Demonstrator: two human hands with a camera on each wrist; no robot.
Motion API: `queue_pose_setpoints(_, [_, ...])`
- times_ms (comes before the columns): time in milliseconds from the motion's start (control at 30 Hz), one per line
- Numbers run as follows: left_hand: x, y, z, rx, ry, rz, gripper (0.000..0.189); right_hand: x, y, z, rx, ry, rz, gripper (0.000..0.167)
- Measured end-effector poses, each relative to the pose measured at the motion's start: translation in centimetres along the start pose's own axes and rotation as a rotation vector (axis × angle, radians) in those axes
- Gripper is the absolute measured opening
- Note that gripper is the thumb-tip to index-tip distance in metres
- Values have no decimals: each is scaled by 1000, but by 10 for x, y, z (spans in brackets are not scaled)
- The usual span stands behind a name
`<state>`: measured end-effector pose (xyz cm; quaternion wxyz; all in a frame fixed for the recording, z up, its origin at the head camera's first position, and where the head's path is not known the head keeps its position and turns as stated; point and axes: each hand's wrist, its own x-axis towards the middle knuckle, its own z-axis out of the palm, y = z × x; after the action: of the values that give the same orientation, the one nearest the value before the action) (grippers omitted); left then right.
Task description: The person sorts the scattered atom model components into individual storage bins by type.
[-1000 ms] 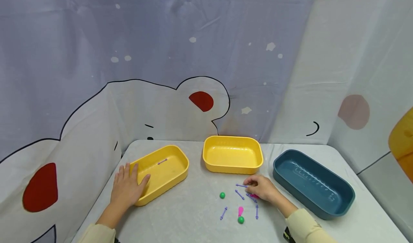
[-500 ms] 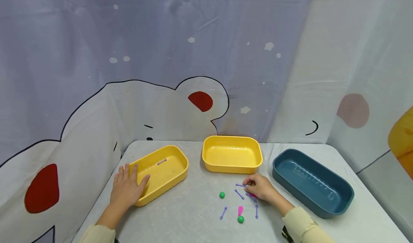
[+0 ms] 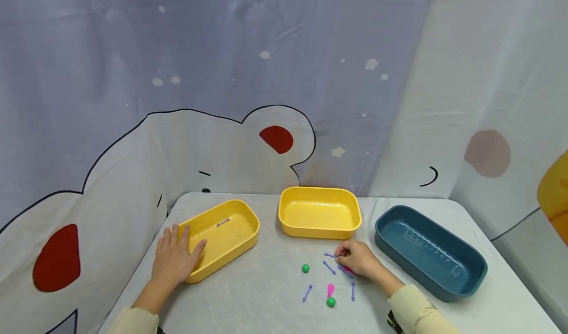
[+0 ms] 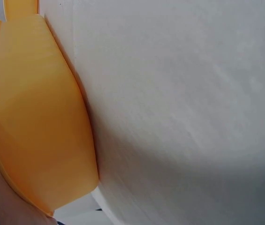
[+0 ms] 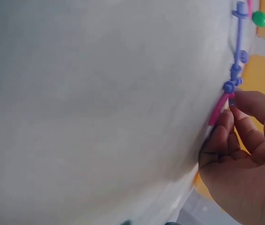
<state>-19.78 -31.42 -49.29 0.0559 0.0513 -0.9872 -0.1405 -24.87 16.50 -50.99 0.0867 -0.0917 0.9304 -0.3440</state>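
Observation:
My left hand (image 3: 174, 256) rests with spread, straight fingers on the near-left rim of the left yellow tray (image 3: 246, 243). One small purple rod (image 3: 223, 222) with knobbed ends lies inside that tray. My right hand (image 3: 358, 258) is low over the table, thumb and fingertip pinching the end of a purple rod (image 3: 329, 254); its gripped end is mostly hidden. Beneath the fingers lie another purple rod (image 3: 345, 271) and a pink piece (image 5: 217, 108). Around them are more purple rods, a pink paddle-shaped piece (image 3: 331, 289) and two green balls (image 3: 305, 268).
A second yellow tray (image 3: 319, 232) stands at the back middle of the table. To the right of my right hand is a dark blue tray (image 3: 428, 255), set at a slant. A printed cloth (image 3: 222, 151) hangs behind the table.
Almost nothing differs. Both hands stay in the same places, and the trays and small pieces have not moved; only the head view shifts slightly.

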Motion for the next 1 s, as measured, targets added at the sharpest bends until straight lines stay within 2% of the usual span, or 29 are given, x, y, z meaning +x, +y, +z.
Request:
queue_pose_setpoints(167, [-1,0,-2,-2,-2,-1,91,-1,-4,-4,34,-7,2,11])
queue_pose_setpoints(333, [-2,1,-3,-10,-8,-5,91,-3,-7,-6,57,24,-18,9])
queue_pose_setpoints(500, [-2,1,-4,-21,-6,0,90,-7,-21,-9,89,47,-40,6])
queue_pose_setpoints(833, [-2,-1,-1,-19,7,8,89,-1,-59,-11,132,82,-251,8])
queue_pose_setpoints(1000, [-2,-1,0,-15,25,14,87,10,-83,-4,178,87,-281,7])
